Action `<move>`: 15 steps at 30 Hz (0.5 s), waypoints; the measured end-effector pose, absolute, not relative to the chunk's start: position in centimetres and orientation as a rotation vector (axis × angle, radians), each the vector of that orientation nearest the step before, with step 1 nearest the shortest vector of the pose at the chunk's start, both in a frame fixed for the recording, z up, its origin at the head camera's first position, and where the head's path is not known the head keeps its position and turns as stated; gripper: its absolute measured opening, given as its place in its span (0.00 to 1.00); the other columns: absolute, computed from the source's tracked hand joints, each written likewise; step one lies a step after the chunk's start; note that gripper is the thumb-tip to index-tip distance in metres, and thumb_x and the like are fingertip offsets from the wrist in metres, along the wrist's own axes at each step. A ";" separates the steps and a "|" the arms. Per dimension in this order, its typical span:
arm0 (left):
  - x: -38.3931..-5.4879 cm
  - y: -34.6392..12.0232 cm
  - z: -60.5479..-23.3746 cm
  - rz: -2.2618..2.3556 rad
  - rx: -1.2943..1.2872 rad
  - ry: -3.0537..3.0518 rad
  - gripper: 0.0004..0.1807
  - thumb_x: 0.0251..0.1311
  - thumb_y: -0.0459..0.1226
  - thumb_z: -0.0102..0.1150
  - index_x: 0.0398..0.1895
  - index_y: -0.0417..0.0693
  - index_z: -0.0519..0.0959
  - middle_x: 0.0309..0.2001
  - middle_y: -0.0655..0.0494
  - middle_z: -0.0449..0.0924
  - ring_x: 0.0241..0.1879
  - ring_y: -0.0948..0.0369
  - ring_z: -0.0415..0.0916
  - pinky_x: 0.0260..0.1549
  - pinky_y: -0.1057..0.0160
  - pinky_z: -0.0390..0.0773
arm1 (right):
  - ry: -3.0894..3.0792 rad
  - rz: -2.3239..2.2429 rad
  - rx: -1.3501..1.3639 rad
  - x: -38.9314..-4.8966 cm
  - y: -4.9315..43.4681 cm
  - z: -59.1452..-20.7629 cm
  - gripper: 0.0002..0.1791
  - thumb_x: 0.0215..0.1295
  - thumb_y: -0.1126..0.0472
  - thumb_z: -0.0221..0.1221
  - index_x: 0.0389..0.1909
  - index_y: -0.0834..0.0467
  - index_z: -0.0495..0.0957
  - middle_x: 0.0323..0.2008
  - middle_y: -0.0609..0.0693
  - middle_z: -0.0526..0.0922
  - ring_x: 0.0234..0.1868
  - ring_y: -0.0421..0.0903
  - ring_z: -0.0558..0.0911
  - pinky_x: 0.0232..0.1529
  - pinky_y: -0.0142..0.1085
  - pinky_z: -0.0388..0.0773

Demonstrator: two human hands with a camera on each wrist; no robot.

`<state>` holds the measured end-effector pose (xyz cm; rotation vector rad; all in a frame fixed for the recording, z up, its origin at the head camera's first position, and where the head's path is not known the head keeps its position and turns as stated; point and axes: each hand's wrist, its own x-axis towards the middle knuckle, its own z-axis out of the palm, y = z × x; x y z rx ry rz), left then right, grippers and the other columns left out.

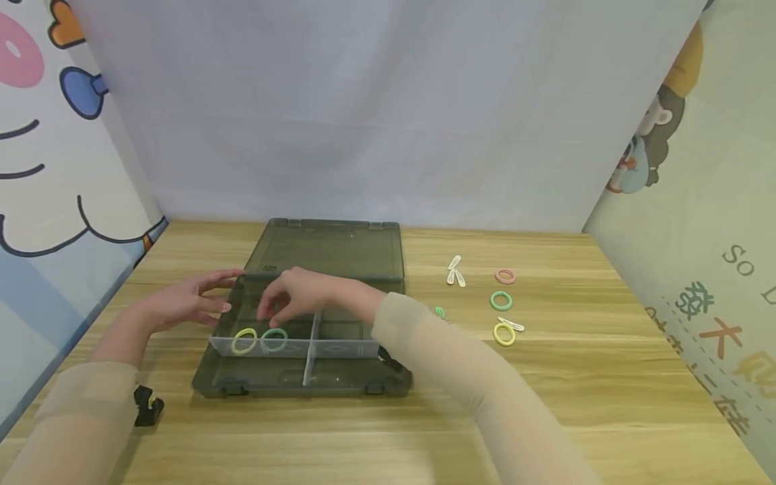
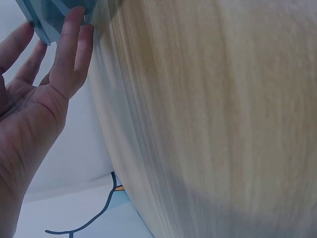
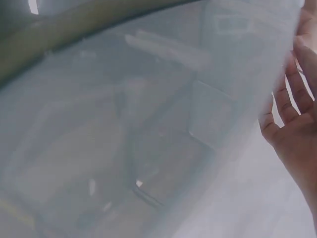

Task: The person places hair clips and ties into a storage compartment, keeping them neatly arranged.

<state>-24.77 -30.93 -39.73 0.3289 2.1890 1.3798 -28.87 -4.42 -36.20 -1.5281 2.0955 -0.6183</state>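
Note:
A dark translucent storage box (image 1: 212,384) lies with its lid (image 1: 330,249) folded back. Its clear divided tray (image 1: 358,348) sits raised above the base. Inside the tray's left compartment are a yellow hair tie (image 1: 245,341) and a green hair tie (image 1: 275,340), seen through the front wall. My right hand (image 1: 297,296) reaches into that compartment, fingers bent downward just above the green hair tie, with nothing visible between thumb and fingers. At the left side of the box, my left hand (image 1: 190,300) touches the edge with extended fingers (image 2: 64,59).
On the table (image 1: 576,404) right of the box lie white hair clips (image 1: 455,272), pink (image 1: 506,276), green (image 1: 501,300) and yellow hair ties (image 1: 504,334), and another white clip (image 1: 512,324). A green clip (image 1: 439,312) shows beside the right sleeve. A curtain (image 1: 364,135) hangs behind.

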 end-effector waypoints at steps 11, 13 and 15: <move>-24.9 -31.0 -39.9 1.365 0.318 2.198 0.42 0.66 0.37 0.53 0.76 0.50 0.40 0.73 0.34 0.34 0.65 0.31 0.51 0.51 0.45 0.75 | 2.115 -0.573 -1.609 -29.0 -1.1 -32.7 0.14 0.62 0.56 0.62 0.48 0.53 0.81 0.45 0.44 0.83 0.41 0.33 0.78 0.45 0.23 0.73; -24.9 -31.0 -39.9 1.362 0.321 2.200 0.42 0.66 0.37 0.53 0.76 0.50 0.40 0.73 0.34 0.34 0.65 0.32 0.51 0.51 0.44 0.75 | 2.124 -0.579 -1.614 -29.0 -0.3 -32.1 0.13 0.62 0.57 0.62 0.47 0.52 0.81 0.45 0.44 0.83 0.41 0.33 0.78 0.45 0.25 0.74; -24.9 -31.1 -39.8 1.361 0.331 2.195 0.42 0.66 0.37 0.53 0.76 0.49 0.40 0.73 0.34 0.34 0.65 0.31 0.51 0.52 0.44 0.75 | 2.139 -0.581 -1.621 -29.1 0.6 -31.4 0.12 0.62 0.57 0.63 0.46 0.51 0.81 0.44 0.43 0.83 0.40 0.33 0.78 0.43 0.26 0.74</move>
